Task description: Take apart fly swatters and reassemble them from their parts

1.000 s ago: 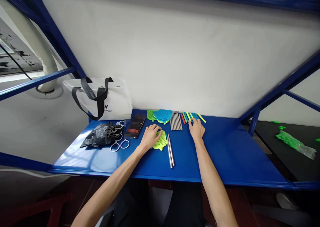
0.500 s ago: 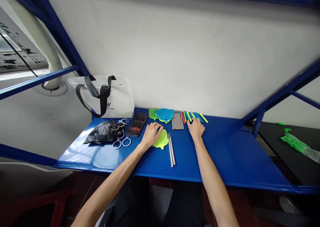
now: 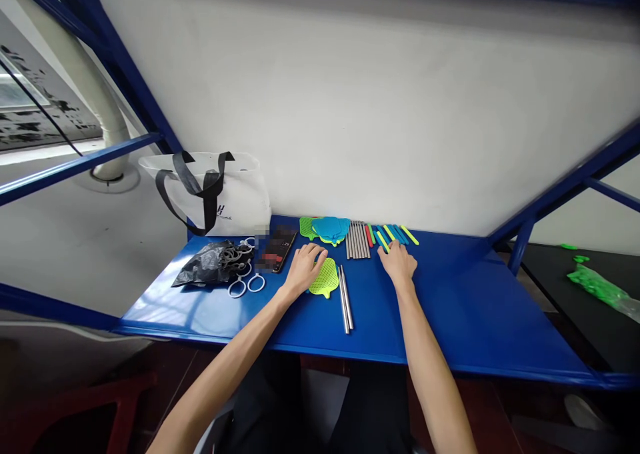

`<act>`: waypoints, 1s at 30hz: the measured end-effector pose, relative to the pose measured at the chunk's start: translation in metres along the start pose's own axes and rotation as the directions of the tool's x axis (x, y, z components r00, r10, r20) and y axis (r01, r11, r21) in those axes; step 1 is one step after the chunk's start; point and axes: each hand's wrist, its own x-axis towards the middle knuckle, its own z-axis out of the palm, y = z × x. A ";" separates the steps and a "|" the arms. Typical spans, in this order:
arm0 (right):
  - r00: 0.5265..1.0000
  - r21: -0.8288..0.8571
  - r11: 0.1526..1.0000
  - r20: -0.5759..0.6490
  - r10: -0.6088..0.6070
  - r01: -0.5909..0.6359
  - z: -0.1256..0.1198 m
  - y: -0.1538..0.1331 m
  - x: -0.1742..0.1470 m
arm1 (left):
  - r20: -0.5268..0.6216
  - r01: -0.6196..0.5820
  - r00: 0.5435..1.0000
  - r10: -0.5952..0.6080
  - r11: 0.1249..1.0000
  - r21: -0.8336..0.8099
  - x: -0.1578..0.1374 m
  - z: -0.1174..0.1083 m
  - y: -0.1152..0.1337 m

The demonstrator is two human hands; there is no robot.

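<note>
My left hand lies on the table with its fingers apart, by the edge of a yellow-green perforated fly swatter head. A bit of blue shows under that head. Two shiny metal rods lie just right of it. My right hand pinches a yellow-green stick, whose near end the fingers hide. Behind that hand, several blue and yellow-green sticks form a row along the wall. More metal rods lie side by side left of a red stick.
Blue and green swatter heads are piled near the wall. Left of them lies a phone. White rings and a black plastic bag sit before a white tote bag. A blue frame borders the blue table.
My right hand has drawn back slightly, pulling a yellow-green stick out of the row toward me. The left hand stays in place on the table, while the view shifts slightly.
</note>
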 end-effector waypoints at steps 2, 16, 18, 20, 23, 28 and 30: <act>1.000 -0.010 1.000 -0.006 -0.011 0.011 -0.004 -0.005 0.000 | -0.001 0.006 1.000 -0.006 1.000 -0.002 0.000 0.000 0.000; 0.978 -0.039 0.982 0.103 -0.182 0.187 -0.011 0.045 -0.107 | 0.035 -0.021 0.999 0.017 0.994 0.112 0.002 0.005 -0.003; 0.967 -0.043 0.970 0.101 -0.233 0.239 -0.008 0.035 -0.122 | 0.051 -0.036 0.998 0.028 0.986 0.165 0.001 0.006 -0.004; 0.958 -0.048 0.959 0.086 -0.274 0.279 -0.005 0.023 -0.132 | 0.045 -0.039 0.999 0.030 0.974 0.221 0.000 0.006 -0.007; 0.951 -0.038 0.951 0.066 -0.303 0.306 -0.002 0.010 -0.139 | 0.026 -0.019 1.000 0.012 0.954 0.298 0.000 0.005 -0.011; 0.951 -0.013 0.951 -0.020 -0.309 0.309 -0.010 0.004 -0.124 | 0.015 -0.005 1.000 0.000 0.941 0.338 0.000 0.007 -0.014; 0.944 -0.007 0.949 -0.096 -0.314 0.315 -0.017 -0.002 -0.105 | 0.005 -0.002 1.000 0.000 0.946 0.323 0.001 0.008 -0.014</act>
